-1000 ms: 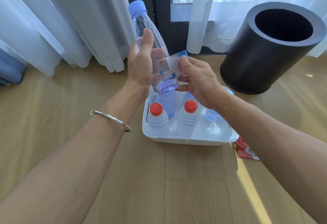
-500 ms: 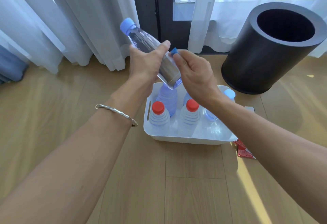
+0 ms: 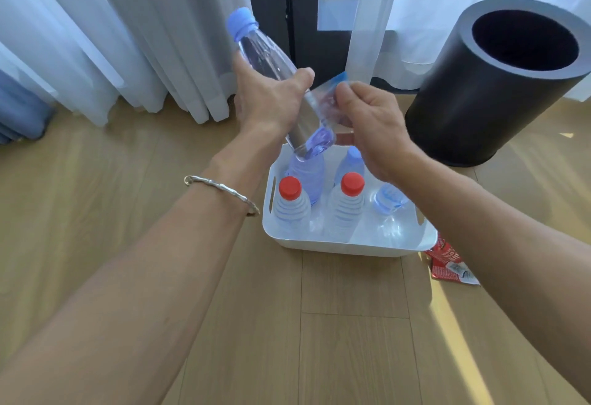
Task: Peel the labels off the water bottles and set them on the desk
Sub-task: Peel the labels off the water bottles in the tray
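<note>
My left hand (image 3: 267,99) grips a clear water bottle (image 3: 270,62) with a blue cap, tilted with the cap up and to the left, above a white tub. My right hand (image 3: 372,126) pinches the bottle's clear label (image 3: 326,97), which has a blue edge and stands partly away from the bottle's side. The white tub (image 3: 348,246) on the wooden floor holds several more bottles, two with red caps (image 3: 351,183) at the front and blue-capped ones behind.
A tall black round bin (image 3: 486,91) stands to the right of the tub. Red peeled labels (image 3: 447,264) lie on the floor by the tub's right corner. White curtains and a dark door frame close off the back. A metal bangle circles my left wrist.
The bottle has tipped a little more upright since half a second ago. My right hand has pulled the label outward to the right, away from the bottle.
</note>
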The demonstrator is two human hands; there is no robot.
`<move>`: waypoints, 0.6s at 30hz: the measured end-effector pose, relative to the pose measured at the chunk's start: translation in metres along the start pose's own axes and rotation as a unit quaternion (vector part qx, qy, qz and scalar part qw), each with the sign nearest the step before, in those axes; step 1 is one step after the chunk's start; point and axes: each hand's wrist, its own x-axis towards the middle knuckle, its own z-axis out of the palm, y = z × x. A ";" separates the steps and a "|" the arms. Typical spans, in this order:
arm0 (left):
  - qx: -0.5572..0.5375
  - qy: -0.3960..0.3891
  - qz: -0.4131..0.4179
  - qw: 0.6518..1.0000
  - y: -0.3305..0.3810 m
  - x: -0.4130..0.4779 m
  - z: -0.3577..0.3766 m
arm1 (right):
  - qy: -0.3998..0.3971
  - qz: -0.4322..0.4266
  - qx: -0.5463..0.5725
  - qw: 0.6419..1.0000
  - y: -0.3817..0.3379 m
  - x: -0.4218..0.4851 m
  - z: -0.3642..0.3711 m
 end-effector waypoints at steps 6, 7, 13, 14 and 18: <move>-0.109 -0.052 -0.018 0.992 0.005 -0.004 0.007 | 0.060 0.092 0.107 0.988 -0.002 0.016 -0.029; -0.123 -0.063 -0.019 0.990 0.005 -0.006 0.009 | 0.062 0.100 0.115 0.986 0.000 0.018 -0.032; -0.151 -0.085 -0.026 0.985 0.006 -0.009 0.011 | 0.174 0.157 0.172 0.957 0.009 0.029 -0.060; -0.146 -0.087 -0.029 0.985 0.006 -0.008 0.008 | 0.206 0.162 0.163 0.951 0.013 0.028 -0.072; -0.118 -0.091 -0.033 0.988 0.003 -0.006 0.004 | 0.282 0.137 -0.069 0.947 0.039 0.018 -0.116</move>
